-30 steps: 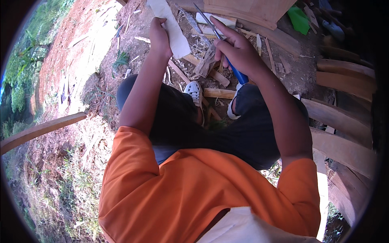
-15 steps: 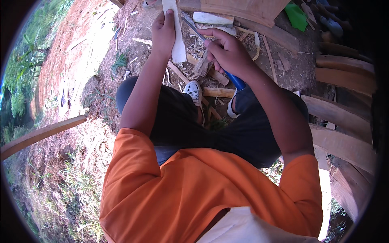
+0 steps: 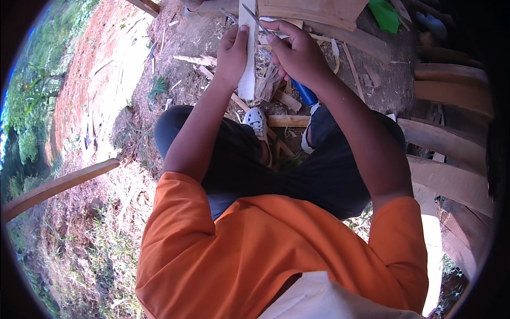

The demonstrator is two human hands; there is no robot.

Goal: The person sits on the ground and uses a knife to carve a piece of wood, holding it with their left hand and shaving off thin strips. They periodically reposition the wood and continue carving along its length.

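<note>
My left hand [image 3: 232,56] is closed around the edge of a flat, pale wood strip [image 3: 248,80], thumb on its face. The strip points away from me, its near end hanging above the ground between my feet. My right hand [image 3: 300,58] grips a knife [image 3: 256,19] with a narrow metal blade and a blue handle, which shows below the hand. The blade slants up and left, its tip over the far part of the strip. Whether the edge touches the wood, I cannot tell.
A rough wood chunk [image 3: 269,85] and scattered shavings lie beneath my hands. Wide boards [image 3: 313,11] sit at the far side, with a green sheet [image 3: 384,16] nearby. Stacked planks [image 3: 446,138] line the right; a wooden beam [image 3: 64,186] juts in from the left.
The strip and my left hand have shifted right and slightly nearer. The knife has risen and moved so its blade now crosses the strip, where before it was beside it.
</note>
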